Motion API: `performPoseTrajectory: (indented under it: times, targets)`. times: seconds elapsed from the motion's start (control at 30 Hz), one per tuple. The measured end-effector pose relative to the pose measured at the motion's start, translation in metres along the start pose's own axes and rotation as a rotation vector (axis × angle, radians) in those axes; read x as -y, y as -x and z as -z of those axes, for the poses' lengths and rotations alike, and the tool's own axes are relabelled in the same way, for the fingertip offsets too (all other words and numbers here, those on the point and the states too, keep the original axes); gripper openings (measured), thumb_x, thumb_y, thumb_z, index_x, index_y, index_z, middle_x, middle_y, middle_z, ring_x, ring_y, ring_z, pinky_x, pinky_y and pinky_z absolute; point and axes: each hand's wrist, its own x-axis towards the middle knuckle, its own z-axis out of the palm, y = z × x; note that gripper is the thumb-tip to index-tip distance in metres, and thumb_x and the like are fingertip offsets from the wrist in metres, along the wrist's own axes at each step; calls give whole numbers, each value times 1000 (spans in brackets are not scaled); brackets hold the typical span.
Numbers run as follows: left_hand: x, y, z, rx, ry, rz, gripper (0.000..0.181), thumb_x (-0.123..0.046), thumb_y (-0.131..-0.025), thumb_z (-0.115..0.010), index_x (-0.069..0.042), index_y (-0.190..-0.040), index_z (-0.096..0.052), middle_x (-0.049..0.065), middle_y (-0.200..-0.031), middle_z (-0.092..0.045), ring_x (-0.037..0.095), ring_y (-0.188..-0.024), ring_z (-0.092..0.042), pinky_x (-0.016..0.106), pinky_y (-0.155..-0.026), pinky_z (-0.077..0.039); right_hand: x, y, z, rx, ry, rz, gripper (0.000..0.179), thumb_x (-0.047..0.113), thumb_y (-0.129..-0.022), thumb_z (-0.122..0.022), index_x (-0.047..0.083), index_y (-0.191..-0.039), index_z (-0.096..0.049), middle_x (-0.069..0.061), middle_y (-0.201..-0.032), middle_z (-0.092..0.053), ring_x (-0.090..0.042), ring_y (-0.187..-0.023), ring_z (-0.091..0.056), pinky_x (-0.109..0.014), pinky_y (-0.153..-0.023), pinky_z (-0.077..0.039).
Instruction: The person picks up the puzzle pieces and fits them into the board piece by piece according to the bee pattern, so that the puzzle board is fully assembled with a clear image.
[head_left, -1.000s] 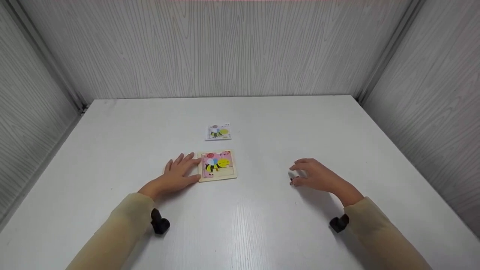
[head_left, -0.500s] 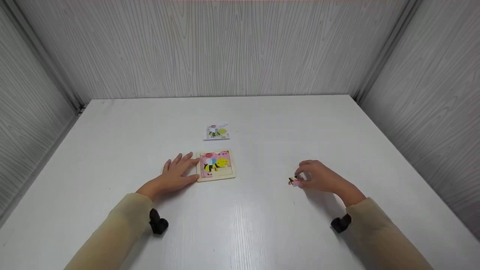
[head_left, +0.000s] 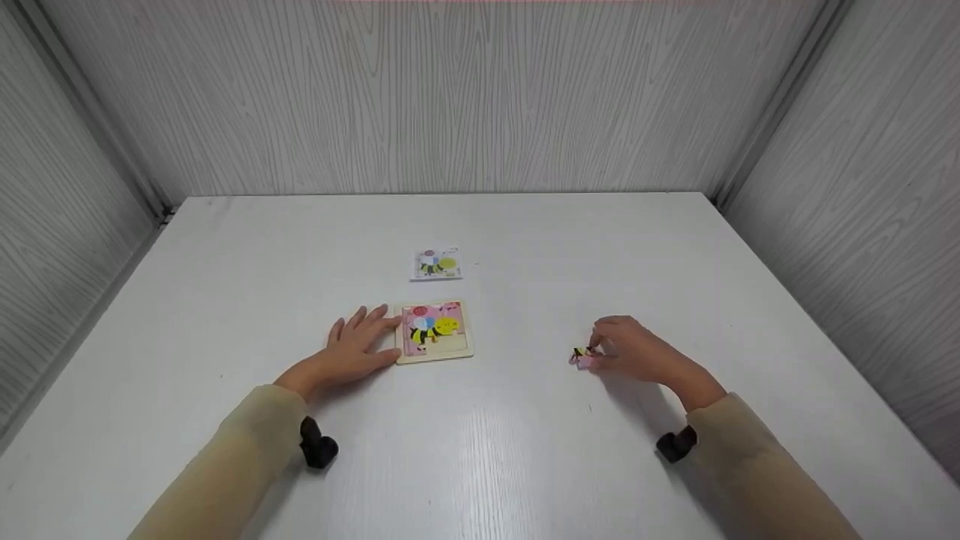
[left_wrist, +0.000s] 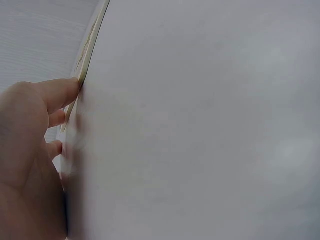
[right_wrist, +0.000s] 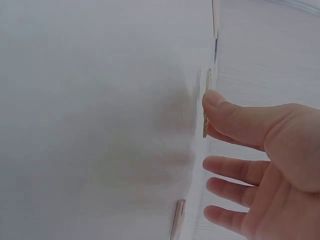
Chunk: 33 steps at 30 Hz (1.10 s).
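Observation:
My left hand [head_left: 346,351] lies with spread fingers at the left edge of a square wooden puzzle board [head_left: 470,341]. Its thumb and index finger touch the frame, and the left wrist view shows the thumb [left_wrist: 65,92] against the rim. A yellow bee on pink fills most of the board; a bare wood strip shows at lower right. On the right, my right hand [head_left: 637,352] pinches a flat pink puzzle piece [head_left: 585,362] with black and yellow markings. Thumb and index finger hold the piece [right_wrist: 206,127] edge-on in the right wrist view, the other fingers extended.
Behind the board lies a small white-edged picture card [head_left: 437,265] with the same bee. Another thin piece [right_wrist: 177,220] lies on the table below the fingers in the right wrist view. Grey wood-grain walls [head_left: 450,97] enclose the white table [head_left: 495,450].
My right hand has closed thumb and index finger on the puzzle piece, which now shows more of its pink and yellow face and sits slightly farther left. The left hand stays at the board.

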Motion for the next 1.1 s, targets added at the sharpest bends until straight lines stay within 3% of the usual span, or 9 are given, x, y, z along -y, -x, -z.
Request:
performPoseTrajectory:
  times: [0.13,0.5,0.63,0.87,1.1]
  targets:
    - [0,-1,0,-3,-1,-3,65,-46,-94,-46,-16,-148,-26,11,-155,-7,35,-140,7,57,-105,11,6,-5,-1,-5,-10,9,16,20,-84,-70,8,-91,-61,-4,-97,-59,-29,-106,-48,-45,-87,-41]
    - [-3,-2,4,-4,-3,-1,64,-43,-94,-47,-16,-148,-26,12,-155,-7,35,-140,7,56,-105,12,27,-27,-6,-7,-16,102,15,18,-86,-68,7,-92,-62,-4,-93,-59,-27,-100,-51,-43,-86,-41]
    - [-3,-1,4,-2,-2,5,64,-44,-94,-46,-17,-148,-26,11,-155,-7,34,-140,7,55,-105,11,36,-34,-9,11,-22,117,15,18,-87,-67,6,-94,-63,-6,-98,-59,-29,-108,-49,-45,-91,-40]
    - [-3,0,3,-1,3,2,65,-45,-94,-47,-19,-148,-25,10,-155,-6,34,-140,8,56,-105,12,50,-48,-16,24,-24,100,19,21,-87,-67,6,-97,-61,-9,-109,-58,-31,-119,-44,-45,-98,-36]
    - [0,-1,-1,-3,9,7,64,-45,-94,-47,-19,-148,-26,11,-155,-6,34,-140,7,56,-105,12,65,-64,-27,32,-20,84,22,23,-86,-69,7,-98,-63,-7,-108,-59,-26,-114,-47,-41,-96,-39]
